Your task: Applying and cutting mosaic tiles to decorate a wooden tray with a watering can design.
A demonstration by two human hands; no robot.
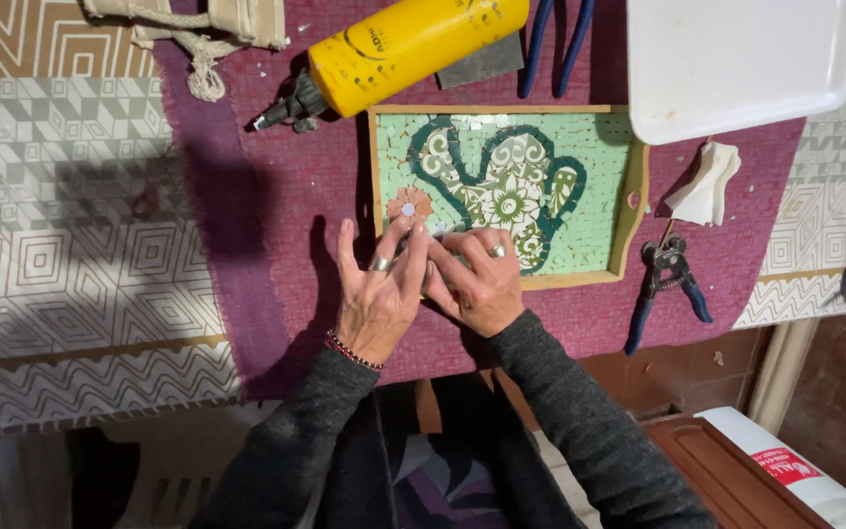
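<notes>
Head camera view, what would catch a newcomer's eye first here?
First the mosaic tray at centre, green tiles around a patterned cactus shape, with the left hand and right hand meeting at its near edge. Above it lies a yellow glue bottle; blue-handled nippers lie to the right.

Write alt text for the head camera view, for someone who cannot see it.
Two hands, left and right, meet at the near edge of a wooden-framed green mosaic tray on a purple woven cloth. A yellow glue bottle and blue-handled nippers lie nearby.
</notes>
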